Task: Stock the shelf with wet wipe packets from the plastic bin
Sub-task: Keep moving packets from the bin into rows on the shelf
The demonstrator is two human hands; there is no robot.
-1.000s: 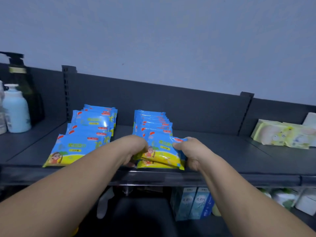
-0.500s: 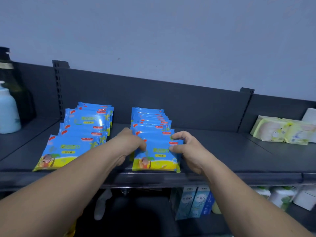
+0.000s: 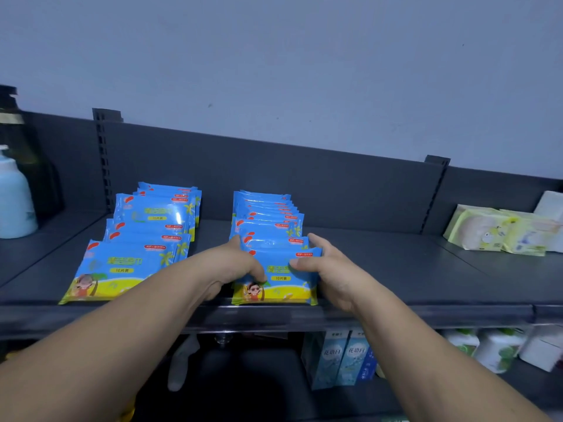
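Observation:
Two rows of blue-and-yellow wet wipe packets lie overlapped on the dark grey shelf point(image 3: 396, 269). The left row point(image 3: 143, 239) runs from the front edge to the back panel. The front packet point(image 3: 281, 281) of the right row point(image 3: 266, 214) lies flat at the shelf's front edge. My left hand point(image 3: 234, 266) grips that packet's left side, thumb on top. My right hand point(image 3: 327, 269) grips its right side, thumb on its face and fingers behind. The plastic bin is out of view.
A light blue pump bottle point(image 3: 15, 199) and a dark bottle point(image 3: 18, 141) stand at the far left. Pale green packs point(image 3: 499, 229) lie on the shelf at the right. Blue cartons point(image 3: 341, 357) and white bottles point(image 3: 499, 348) fill the shelf below.
The front packet went from tilted up in both hands to lying flat at the shelf's front edge. Both hands stay on its sides.

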